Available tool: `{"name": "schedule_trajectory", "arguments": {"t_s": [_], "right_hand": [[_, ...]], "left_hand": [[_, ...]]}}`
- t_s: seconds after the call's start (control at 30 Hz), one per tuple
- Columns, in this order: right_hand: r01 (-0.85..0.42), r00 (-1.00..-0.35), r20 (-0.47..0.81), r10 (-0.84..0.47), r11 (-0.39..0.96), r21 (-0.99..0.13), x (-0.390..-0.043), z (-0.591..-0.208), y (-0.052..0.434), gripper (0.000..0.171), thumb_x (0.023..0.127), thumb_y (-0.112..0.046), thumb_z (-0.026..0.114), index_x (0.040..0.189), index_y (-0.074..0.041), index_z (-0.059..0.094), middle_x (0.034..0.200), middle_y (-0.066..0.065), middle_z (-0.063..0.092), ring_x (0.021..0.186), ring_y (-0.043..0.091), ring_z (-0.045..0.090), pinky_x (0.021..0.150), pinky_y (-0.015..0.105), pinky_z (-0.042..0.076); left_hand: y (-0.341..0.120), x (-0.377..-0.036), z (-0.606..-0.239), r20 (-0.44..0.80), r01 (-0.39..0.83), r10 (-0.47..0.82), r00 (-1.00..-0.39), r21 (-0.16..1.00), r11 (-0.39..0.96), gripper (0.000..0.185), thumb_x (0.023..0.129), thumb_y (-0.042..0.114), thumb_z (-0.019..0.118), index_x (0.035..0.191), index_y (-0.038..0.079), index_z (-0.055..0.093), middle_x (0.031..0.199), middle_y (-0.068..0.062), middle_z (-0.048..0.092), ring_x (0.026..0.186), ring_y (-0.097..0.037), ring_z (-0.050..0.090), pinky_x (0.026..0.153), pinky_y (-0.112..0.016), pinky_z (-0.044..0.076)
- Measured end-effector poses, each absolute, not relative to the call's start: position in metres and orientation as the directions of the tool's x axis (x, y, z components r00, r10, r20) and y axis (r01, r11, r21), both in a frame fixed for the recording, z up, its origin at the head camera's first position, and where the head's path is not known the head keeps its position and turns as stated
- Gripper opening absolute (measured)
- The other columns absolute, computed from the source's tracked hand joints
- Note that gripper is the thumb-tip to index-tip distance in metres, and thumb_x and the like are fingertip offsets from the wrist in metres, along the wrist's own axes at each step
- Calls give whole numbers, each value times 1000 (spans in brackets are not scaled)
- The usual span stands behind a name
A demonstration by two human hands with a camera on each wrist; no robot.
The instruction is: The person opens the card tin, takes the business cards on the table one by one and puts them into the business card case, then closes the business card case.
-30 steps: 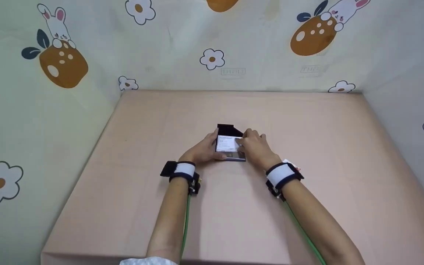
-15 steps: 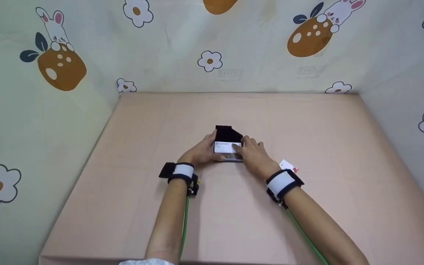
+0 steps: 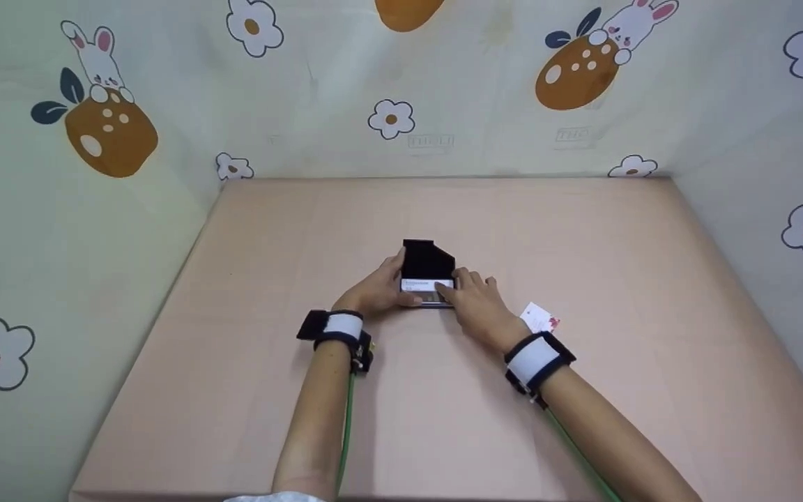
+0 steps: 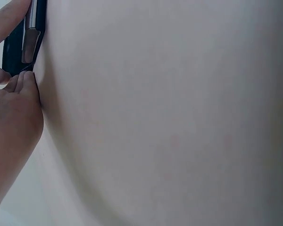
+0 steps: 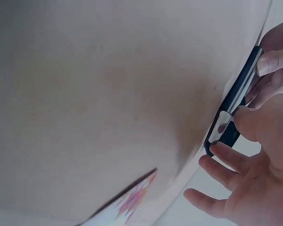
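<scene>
My left hand (image 3: 373,293) lies on the desk (image 3: 234,390) with its fingers curled round the left edge of a small black card case (image 3: 428,263), thumb along the near side; the case sits just to the right of that hand, touching it. In the left wrist view my fingertips (image 4: 23,80) press against the case's dark edge (image 4: 19,44), where a metal strip shows. The case's lid stands open, tilted up and away from me, beyond both hands. Between my hands, in the lower half of the case, lies a white card (image 3: 427,285), and just nearer me a shiny metal edge.

My right hand (image 3: 475,303) comes in from the right side of the case, its fingers bent, index and thumb pinching at the card and the case's right edge. In the right wrist view those fingers (image 5: 273,61) close on the thin dark case (image 5: 236,101), while the other fingers spread loosely below it.

To the right of my right hand, near the wrist strap, a small white card with red print (image 3: 539,318) lies flat on the desk, apart from the case; the right wrist view shows only its corner (image 5: 132,200), blurred.

My hands cover much of the case's base, and the print on the card inside is too small to read. A flower-and-rabbit cloth (image 3: 401,111) walls the desk beyond my hands.
</scene>
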State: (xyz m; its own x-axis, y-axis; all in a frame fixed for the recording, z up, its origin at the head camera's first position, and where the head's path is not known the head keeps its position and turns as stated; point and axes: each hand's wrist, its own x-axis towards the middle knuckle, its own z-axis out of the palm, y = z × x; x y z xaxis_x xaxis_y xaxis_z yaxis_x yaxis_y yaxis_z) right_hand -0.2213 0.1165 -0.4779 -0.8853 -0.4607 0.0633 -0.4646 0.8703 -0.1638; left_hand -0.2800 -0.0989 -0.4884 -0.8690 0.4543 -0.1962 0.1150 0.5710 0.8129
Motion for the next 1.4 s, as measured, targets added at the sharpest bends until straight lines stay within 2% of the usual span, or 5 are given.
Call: {"name": "schedule_trajectory", "arguments": {"t_s": [0.3, 0.5, 0.67, 1.07, 1.4], "right_hand": [[-449, -892, 33, -450, 878, -167, -219, -476, 116, 58, 89, 3, 63, 144, -12, 55, 143, 30, 47, 130, 48, 48, 105, 70, 40], [-433, -895, -10, -447, 873, -225, -218, -469, 119, 51, 100, -25, 60, 148, -10, 50, 150, 30, 41, 138, 47, 42, 110, 71, 34], [-450, -886, 7, -464, 856, -254, -214, -461, 126, 72, 90, -42, 71, 148, -5, 48, 150, 29, 41, 139, 47, 41, 107, 68, 37], [-411, -900, -50, -433, 881, -232, -186, -447, 168, 99, 75, -46, 83, 152, 0, 39, 155, 29, 36, 143, 45, 37, 107, 71, 32], [-401, -904, -67, -421, 893, -204, -175, -438, 197, 94, 71, -33, 89, 150, -4, 45, 154, 24, 40, 142, 44, 39, 104, 68, 37]], "left_hand": [[-99, -280, -489, -184, 131, 459, -869, 809, 573, 112, 84, 22, 81, 162, 17, 1, 168, -15, 17, 157, -31, 13, 129, -46, 8], [-98, -280, -488, -174, 134, 457, -872, 813, 566, 111, 84, 20, 81, 163, 20, 3, 167, -15, 19, 156, -32, 14, 129, -47, 9], [-98, -280, -487, -172, 136, 457, -873, 814, 565, 110, 84, 18, 80, 163, 20, 3, 166, -17, 19, 156, -32, 15, 129, -47, 10], [-97, -281, -488, -235, 101, 437, -868, 780, 618, 111, 86, 25, 79, 162, 18, -1, 170, -12, 10, 158, -30, 8, 129, -44, 8], [-98, -282, -491, -232, 94, 437, -869, 789, 607, 111, 85, 23, 80, 163, 20, 0, 170, -12, 10, 158, -29, 7, 129, -45, 6]]}}
